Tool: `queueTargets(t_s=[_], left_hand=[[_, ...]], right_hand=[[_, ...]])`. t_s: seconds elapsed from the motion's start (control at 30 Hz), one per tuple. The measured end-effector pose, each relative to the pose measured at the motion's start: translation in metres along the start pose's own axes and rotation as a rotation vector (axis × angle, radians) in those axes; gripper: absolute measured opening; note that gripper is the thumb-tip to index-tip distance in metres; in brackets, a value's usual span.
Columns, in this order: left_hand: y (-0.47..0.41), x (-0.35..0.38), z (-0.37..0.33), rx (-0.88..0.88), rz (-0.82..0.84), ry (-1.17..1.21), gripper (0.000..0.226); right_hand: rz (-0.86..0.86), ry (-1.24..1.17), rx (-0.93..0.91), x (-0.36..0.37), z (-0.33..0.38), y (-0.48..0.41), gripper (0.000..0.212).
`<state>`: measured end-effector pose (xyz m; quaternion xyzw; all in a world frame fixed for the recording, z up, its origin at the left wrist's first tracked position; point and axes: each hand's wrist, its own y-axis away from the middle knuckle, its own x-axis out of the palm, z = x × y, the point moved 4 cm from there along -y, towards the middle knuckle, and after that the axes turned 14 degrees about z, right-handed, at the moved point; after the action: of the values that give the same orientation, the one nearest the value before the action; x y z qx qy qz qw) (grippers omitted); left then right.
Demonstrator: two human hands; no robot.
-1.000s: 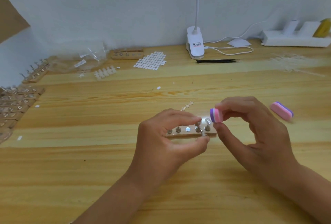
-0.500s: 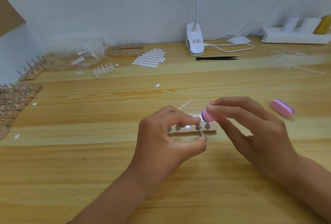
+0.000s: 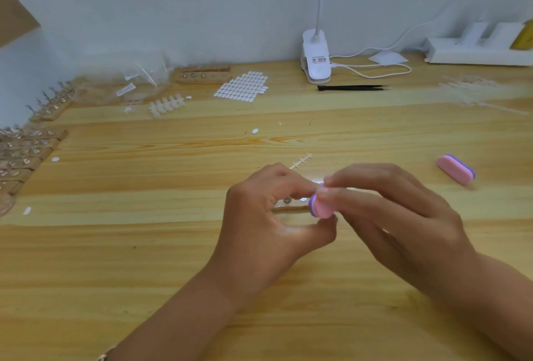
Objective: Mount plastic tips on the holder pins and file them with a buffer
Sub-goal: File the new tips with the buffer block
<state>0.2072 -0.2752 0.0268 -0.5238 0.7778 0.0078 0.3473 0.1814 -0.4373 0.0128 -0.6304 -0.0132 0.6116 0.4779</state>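
A person's two bare hands meet over a wooden table (image 3: 144, 259), seen from above. The left hand (image 3: 259, 225) curls round the right end of a small wooden holder (image 3: 290, 209) lying on the table, fingers behind it and thumb in front, gripping it. Two metal pins (image 3: 287, 200) on the holder show in the gap under the fingers; whether any plastic tip is on them cannot be told. The right hand (image 3: 403, 222) pinches a small pink and purple buffer (image 3: 320, 206), fingers closed over its top, and holds it at the holder's right end, just above the left thumb. A second buffer (image 3: 455, 170) lies on the table well off to the right. At the back stand a white clip lamp (image 3: 315, 58) and black tweezers (image 3: 352, 87).
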Motion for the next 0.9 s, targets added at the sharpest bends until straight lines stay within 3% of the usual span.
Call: queueTargets(t_s=[0.17,0.33,0.5,0.63,0.8,0.9], left_hand=[[-0.002,0.0,0.002,-0.033,0.002,0.01,0.029],[-0.001,0.0,0.003,-0.013,0.002,0.004,0.025],[-0.002,-0.002,0.005,-0.041,-0.01,0.055,0.032],[-0.001,-0.002,0.002,0.017,0.004,0.049,0.029],[-0.001,-0.004,0.003,0.02,-0.039,0.089,0.032],[0.0,-0.003,0.002,0.045,0.002,0.111,0.033]], right_hand=[[-0.011,-0.014,0.068,-0.007,-0.009,0.0,0.02],[0.017,0.0,0.015,-0.001,-0.002,0.0,0.022],[-0.062,-0.032,0.146,-0.008,-0.016,0.001,0.026],[-0.025,-0.043,0.047,-0.002,-0.005,0.002,0.029],[-0.101,-0.004,0.155,-0.012,-0.018,0.001,0.028],[-0.114,-0.006,0.044,-0.007,-0.002,0.0,0.025]])
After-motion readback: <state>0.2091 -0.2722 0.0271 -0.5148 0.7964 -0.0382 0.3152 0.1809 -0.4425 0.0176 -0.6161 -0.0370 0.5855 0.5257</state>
